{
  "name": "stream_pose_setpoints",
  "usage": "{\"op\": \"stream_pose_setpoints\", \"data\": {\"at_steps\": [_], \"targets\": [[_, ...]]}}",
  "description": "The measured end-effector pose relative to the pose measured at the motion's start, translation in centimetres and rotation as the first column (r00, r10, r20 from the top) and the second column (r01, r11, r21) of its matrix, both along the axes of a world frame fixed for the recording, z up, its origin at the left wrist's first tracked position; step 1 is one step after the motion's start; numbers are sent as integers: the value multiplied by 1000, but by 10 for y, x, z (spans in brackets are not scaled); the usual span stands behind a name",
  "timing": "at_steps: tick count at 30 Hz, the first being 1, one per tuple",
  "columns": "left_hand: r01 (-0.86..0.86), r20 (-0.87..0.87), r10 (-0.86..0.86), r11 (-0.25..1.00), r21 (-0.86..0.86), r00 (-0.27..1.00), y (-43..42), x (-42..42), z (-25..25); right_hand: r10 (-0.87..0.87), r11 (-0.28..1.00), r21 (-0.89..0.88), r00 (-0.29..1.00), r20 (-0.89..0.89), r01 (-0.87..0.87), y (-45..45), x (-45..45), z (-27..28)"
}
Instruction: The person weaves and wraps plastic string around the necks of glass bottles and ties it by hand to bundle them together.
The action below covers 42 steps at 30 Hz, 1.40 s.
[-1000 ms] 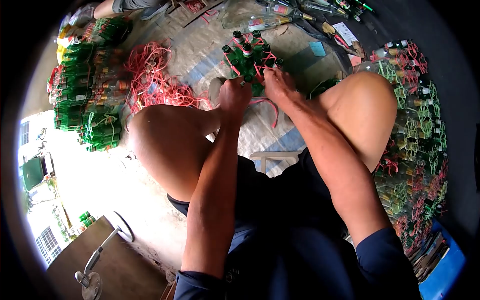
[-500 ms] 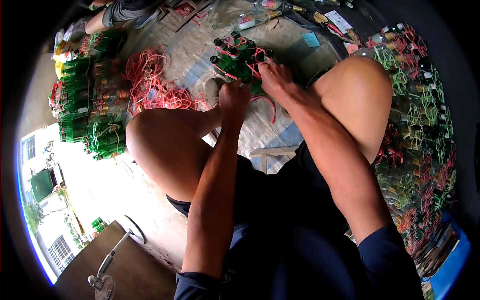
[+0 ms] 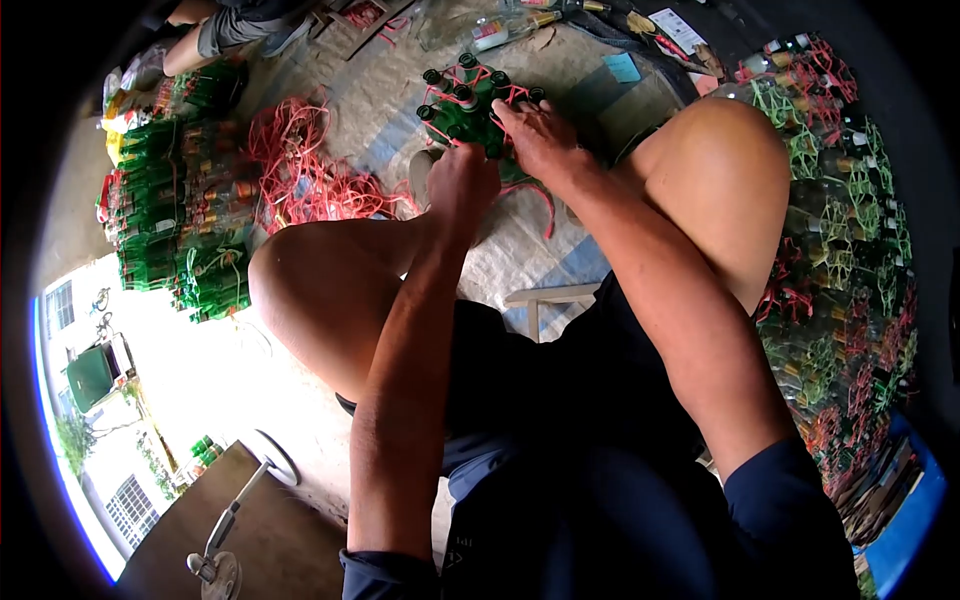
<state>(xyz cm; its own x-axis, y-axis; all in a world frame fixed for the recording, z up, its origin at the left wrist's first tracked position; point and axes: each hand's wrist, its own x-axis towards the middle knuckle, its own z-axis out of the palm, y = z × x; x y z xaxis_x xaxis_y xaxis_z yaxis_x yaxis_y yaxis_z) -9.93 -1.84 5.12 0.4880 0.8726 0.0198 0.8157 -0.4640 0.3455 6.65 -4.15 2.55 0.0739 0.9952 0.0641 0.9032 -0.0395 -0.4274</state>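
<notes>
A cluster of green glass bottles (image 3: 440,117) stands upright on the ground between my feet, with pink twine (image 3: 484,73) looped around the necks. At the near side of the cluster, my left hand (image 3: 464,182) is closed in a fist where a strand of this twine meets it; its fingertips are hidden. My right hand (image 3: 538,138) lies over the right-hand bottles, fingers stretched out and touching the tops. Below it, a loose twine end trails on the ground sheet.
A tangled heap of pink twine (image 3: 300,165) lies left of the bottles. Stacked bottle bundles (image 3: 150,200) rise at the left, and more tied bottles (image 3: 835,220) line the right. A wooden stool edge (image 3: 550,296) shows beneath me. Another person's leg (image 3: 185,50) is at the upper left.
My right hand has shifted left over the bottle tops and its fingers have straightened. My left hand has moved slightly left and stays closed. The view has shifted a little.
</notes>
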Motion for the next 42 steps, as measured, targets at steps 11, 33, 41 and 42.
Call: {"op": "stream_pose_setpoints", "data": {"at_steps": [11, 33, 41, 42], "targets": [[357, -383, -374, 927, -118, 844, 50, 12, 33, 67, 997, -35, 996, -53, -69, 10, 9, -6], [150, -360, -244, 951, -270, 900, 88, 25, 17, -24, 999, 41, 984, -178, 31, -4, 3, -8], [-68, -224, 29, 984, -167, 974, 70, 7, 5, -58, 998, -33, 980, -189, 53, -1, -1, -3], [-108, -187, 77, 981, -162, 979, 66, 5, 2, -59, 998, -43, 980, -189, 52, -1, 0, -4]]}}
